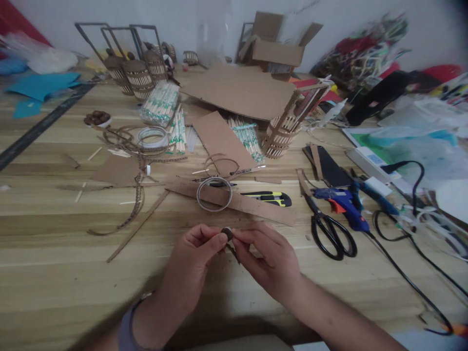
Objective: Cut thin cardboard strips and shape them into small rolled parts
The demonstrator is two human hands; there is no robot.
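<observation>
My left hand (197, 256) pinches a small dark brown round piece (227, 234) between thumb and fingertips, low over the wooden table. From the other side, the thumb and fingers of my right hand (272, 258) close on it as well. Beneath the piece hangs a narrow dark strip (233, 253); how it joins the piece is too small to tell. Just beyond my hands, a roll of clear tape (214, 208) lies on a long cardboard strip (256, 208), near a yellow and black box cutter (270, 198).
To the right lie black-handled scissors (333, 236) and a blue glue gun (343, 202) with its cord. A stick-covered basket (280, 139) stands behind them. Braided brown cords (137, 200) are at left. Farther back are packaged sticks (161, 105), a cardboard sheet (241, 90) and handled baskets (139, 78).
</observation>
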